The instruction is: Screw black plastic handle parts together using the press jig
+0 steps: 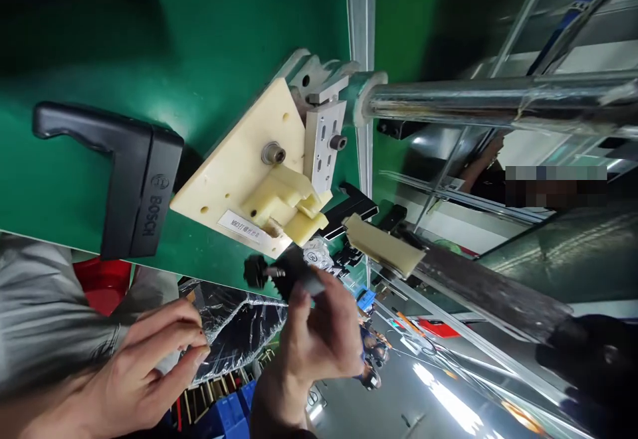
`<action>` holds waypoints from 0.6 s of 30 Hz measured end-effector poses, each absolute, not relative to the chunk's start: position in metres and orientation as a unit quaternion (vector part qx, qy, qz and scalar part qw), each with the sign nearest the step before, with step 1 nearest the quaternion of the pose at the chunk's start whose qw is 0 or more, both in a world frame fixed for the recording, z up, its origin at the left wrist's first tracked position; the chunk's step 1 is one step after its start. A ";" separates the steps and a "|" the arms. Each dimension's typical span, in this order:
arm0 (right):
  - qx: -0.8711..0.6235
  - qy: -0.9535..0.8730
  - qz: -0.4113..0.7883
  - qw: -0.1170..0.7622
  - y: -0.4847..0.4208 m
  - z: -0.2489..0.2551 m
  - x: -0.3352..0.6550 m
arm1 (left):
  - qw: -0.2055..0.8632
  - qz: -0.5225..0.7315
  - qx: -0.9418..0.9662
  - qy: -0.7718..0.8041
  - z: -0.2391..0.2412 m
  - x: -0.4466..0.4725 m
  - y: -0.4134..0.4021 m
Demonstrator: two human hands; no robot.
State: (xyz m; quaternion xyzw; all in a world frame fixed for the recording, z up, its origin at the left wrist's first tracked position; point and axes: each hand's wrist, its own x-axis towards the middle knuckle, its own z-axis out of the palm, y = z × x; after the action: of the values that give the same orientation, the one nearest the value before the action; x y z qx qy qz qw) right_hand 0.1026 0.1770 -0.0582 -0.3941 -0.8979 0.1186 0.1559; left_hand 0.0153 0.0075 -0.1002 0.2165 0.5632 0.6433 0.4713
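My right hand (321, 333) grips a dark, blurred black part (292, 271) between thumb and fingers, just below the corner of a cream fixture plate (249, 137). A black ridged knob (256, 271) with a short metal shank shows at that part's left end; I cannot tell whether the two are joined. My left hand (154, 359) is off the table's edge, thumb and fingertips pinched together; anything between them is too small to name. On the plate sit a stepped yellow block (279, 196), a bolt (274, 153) and a white label (242, 225).
A black L-shaped BOSCH housing (132, 186) lies on the green table (224, 14). A slotted metal bracket (326, 143) and a thick metal post (448, 101) adjoin the plate. A dark bar with a yellow block (383, 246) extends at right. Blue bins (226, 416) stand below.
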 end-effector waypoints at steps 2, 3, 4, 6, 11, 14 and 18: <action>-0.383 -0.907 0.065 0.165 0.194 -0.058 0.093 | 0.467 0.643 0.219 0.566 -0.096 0.016 0.009; -0.377 -0.912 0.045 0.155 0.201 -0.060 0.088 | 0.467 0.641 0.222 0.567 -0.094 0.015 0.009; -0.368 -0.919 0.026 0.140 0.207 -0.063 0.082 | 0.468 0.638 0.225 0.568 -0.092 0.015 0.010; -0.351 -0.931 0.007 0.104 0.214 -0.070 0.072 | 0.464 0.637 0.231 0.571 -0.092 0.014 0.010; -0.344 -0.935 0.024 0.084 0.216 -0.083 0.063 | 0.370 0.603 0.325 0.628 -0.118 0.023 0.018; -0.418 -0.889 0.036 0.182 0.195 -0.086 0.090 | 0.284 0.537 0.426 0.670 -0.146 0.037 0.029; -0.679 -0.665 0.280 0.134 0.133 -0.099 0.148 | 0.240 0.509 0.483 0.670 -0.171 0.049 0.039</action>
State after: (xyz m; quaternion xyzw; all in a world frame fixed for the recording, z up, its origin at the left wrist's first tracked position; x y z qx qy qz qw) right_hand 0.1484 0.1332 -0.0992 -0.6790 -0.6654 0.2800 0.1335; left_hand 0.0494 0.0394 -0.1712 0.4833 0.6703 0.5093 0.2402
